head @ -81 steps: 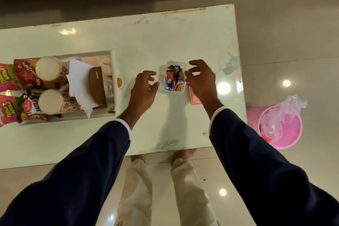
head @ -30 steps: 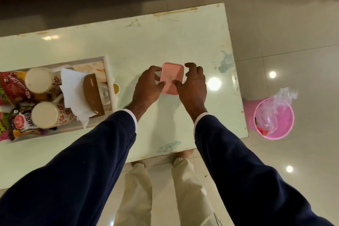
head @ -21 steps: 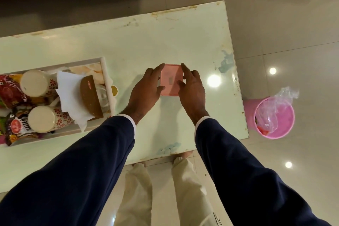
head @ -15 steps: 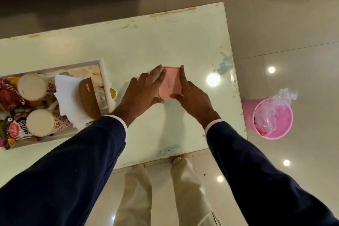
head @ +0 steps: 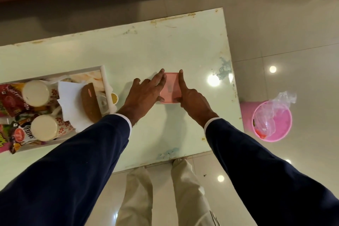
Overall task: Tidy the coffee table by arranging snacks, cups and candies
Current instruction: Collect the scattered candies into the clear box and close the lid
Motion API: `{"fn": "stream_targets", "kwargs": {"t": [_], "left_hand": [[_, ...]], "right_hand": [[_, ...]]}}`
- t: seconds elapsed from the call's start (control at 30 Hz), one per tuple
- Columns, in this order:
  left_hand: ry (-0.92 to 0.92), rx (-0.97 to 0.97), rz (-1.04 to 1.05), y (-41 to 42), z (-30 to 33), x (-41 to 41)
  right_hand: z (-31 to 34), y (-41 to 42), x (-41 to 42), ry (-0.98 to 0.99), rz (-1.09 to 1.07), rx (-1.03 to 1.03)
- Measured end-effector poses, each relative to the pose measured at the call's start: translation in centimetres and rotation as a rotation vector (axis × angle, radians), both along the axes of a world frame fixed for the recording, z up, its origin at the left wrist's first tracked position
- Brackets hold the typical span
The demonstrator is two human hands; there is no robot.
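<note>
Pressing the pink lid (head: 170,88), both hands' straight fingers flank it; a tray (head: 103,77) apparently holding snacks sits left.

pink-lidded candy box (head: 171,88), closed, flat on pale table (head: 165,46)

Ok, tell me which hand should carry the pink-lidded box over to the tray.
Left. The left hand lies on the tray side of the pink-lidded box; the right hand would cross over.

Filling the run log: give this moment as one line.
step: pressing pink lid on candy box | left hand: flat on lid's left edge | right hand: finger along right edge | table
</note>
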State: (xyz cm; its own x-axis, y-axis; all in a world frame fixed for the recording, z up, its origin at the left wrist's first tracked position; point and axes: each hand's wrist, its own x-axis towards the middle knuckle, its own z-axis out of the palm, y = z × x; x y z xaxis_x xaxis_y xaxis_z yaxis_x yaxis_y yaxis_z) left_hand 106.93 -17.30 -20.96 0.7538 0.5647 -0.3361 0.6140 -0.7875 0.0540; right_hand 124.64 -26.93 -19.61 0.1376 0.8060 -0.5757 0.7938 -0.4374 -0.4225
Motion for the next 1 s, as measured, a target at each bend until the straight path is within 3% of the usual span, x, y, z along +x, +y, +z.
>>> {"fn": "stream_targets", "kwargs": {"t": [0.07,0.2,0.27,0.37,0.5,0.77,1.0], "left_hand": [[-0.039,-0.08,0.065,0.0,0.3,0.2],[-0.344,-0.428,0.382,-1.1,0.3,0.0],[-0.492,-0.548,0.575,-2.2,-0.2,-0.1],[-0.556,-0.523,0.727,-3.4,-0.6,-0.2],[-0.538,-0.488,0.772,-4.3,0.5,-3.0],[-0.52,-0.416,0.812,-3.8,1.9,-12.3],[-0.432,-0.476,0.637,-2.4,1.3,-13.9]], "right_hand": [[-0.2,0.1,0.2,0.031,-0.047,-0.022],[-1.2,1.3,2.0,0.476,-0.371,-0.082],[-2.0,1.5,2.4,0.546,-0.41,-0.053],[-2.3,1.1,1.1,0.592,-0.445,-0.033],[-1.2,0.7,-2.0,0.682,-0.496,-0.02],[-1.7,3.7,-11.5,0.565,-0.327,0.02],[-2.0,5.2,-13.2,0.367,-0.337,-0.008]]}}
